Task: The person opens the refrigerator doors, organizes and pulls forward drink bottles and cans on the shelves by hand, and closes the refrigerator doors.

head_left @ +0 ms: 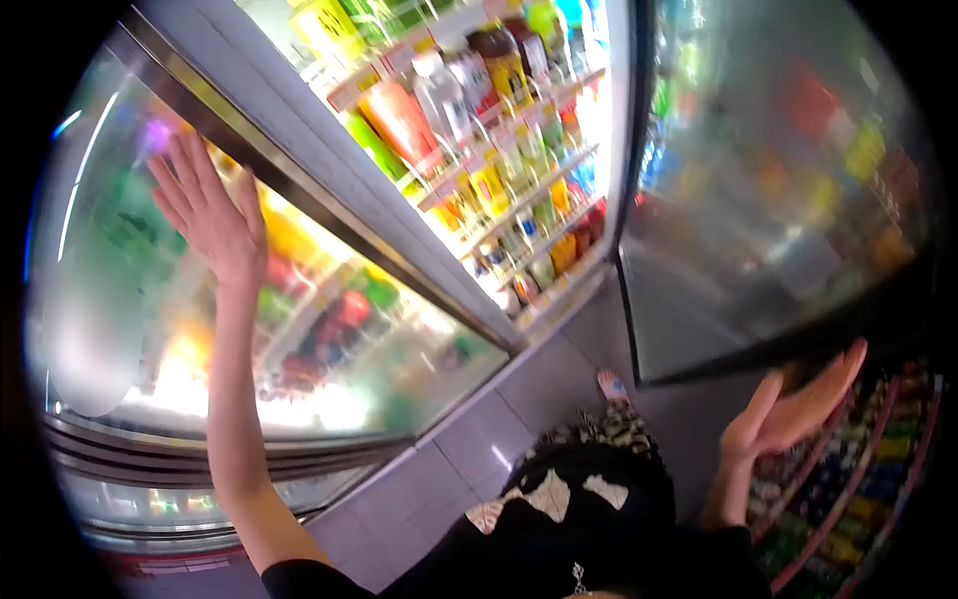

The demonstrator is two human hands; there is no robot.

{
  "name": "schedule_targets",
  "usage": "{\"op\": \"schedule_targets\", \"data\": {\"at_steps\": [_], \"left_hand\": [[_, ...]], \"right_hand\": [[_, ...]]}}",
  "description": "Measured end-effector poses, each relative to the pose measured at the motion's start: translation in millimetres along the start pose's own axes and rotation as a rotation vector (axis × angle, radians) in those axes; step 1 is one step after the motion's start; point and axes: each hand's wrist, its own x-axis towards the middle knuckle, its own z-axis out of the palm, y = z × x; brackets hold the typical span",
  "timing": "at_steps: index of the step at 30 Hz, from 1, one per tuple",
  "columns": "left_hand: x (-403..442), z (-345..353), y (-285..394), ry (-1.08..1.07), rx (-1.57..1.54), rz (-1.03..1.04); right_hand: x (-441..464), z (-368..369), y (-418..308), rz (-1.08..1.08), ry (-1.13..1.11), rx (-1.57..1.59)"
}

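My left hand (218, 222) is raised with its fingers spread, over the fogged glass door (110, 299) on the left. Whether the palm touches that glass, I cannot tell. On the right, my right hand (793, 414) is open, fingers stretched out, close to the lower edge of the swung-open glass door (738, 270). Contact with that edge is unclear. Between the two doors, the lit drinks fridge (589, 290) stands open. Its racks carry many bottles, among them a salmon-coloured bottle (401, 125) and a clear bottle with a white cap (442, 95).
A metal door frame (299, 190) runs diagonally between the left door and the open fridge. Grey floor tiles (484, 439) lie below, with my foot (612, 384) near the fridge base. At lower right stands a rack of small packaged goods (858, 489).
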Motion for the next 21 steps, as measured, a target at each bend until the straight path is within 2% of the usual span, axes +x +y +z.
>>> {"op": "schedule_targets", "data": {"at_steps": [2, 3, 5, 7, 9, 11, 14, 17, 18, 21], "left_hand": [[0, -1, 0, 0.009, 0.035, -0.002], [0, -1, 0, -0.023, 0.027, -0.013], [-1, -1, -1, -0.026, 0.062, -0.028], [-1, -2, -1, -0.055, 0.088, -0.054], [-1, -2, 0, -0.098, 0.045, -0.064], [-2, -2, -2, -0.095, 0.064, -0.074], [-5, -1, -5, -0.130, 0.076, -0.084], [-8, 1, -7, -0.123, 0.084, -0.090], [-10, 3, -7, -0.115, 0.086, -0.095], [-13, 3, -8, -0.128, 0.110, -0.109]], "right_hand": [[2, 44, -22, 0.134, 0.059, 0.296], [9, 67, -22, -0.097, -0.188, 0.352], [29, 133, -37, -0.236, -0.412, 0.606], [73, 212, -66, -0.333, -0.327, 0.895], [126, 285, -103, -0.552, -0.211, 0.972], [173, 363, -144, -0.685, -0.132, 0.952], [243, 463, -206, -0.745, -0.366, 0.733], [290, 517, -254, -0.847, -0.555, 0.328], [303, 531, -270, -0.869, -0.544, 0.338], [323, 561, -307, -0.637, -0.995, 0.215]]}}
